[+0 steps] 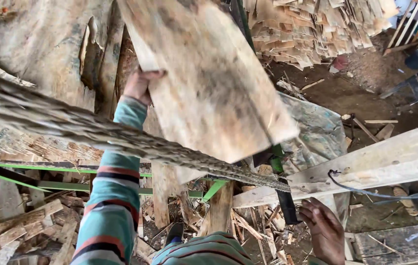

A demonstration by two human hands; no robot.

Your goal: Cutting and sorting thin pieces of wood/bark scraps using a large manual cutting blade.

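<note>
Head view looks down on a veneer sheet (209, 73), raised above the clutter and tilted, its near edge low toward the person and its far end running out of the top of the picture; the left hand (140, 86) grips it at the left edge, fingers curled over the rim, the striped sleeve (116, 196) stretched up to it; held by one edge like this, it seems to be carried flat side on, which would keep so thin a piece from folding. Its face is pale, rough-sawn wood, blotched with grey stains and faint grain lines, the edges straight, the surface slightly blurred.

The right hand (324, 230) hangs low at the bottom right, fingers loosely bent, near the dark handle (286, 206) of a green-and-black tool but, as far as can be told, not holding it. A thick twisted rope (120, 137) crosses in front from the left edge down to the middle; a pale plank (366, 162) slants at right with a dark wire (361, 189) looped over it. Below lie a green frame (62, 169) and splintered scraps (248, 230); a stack of veneer (317, 27) sits at top right on bare earth.
</note>
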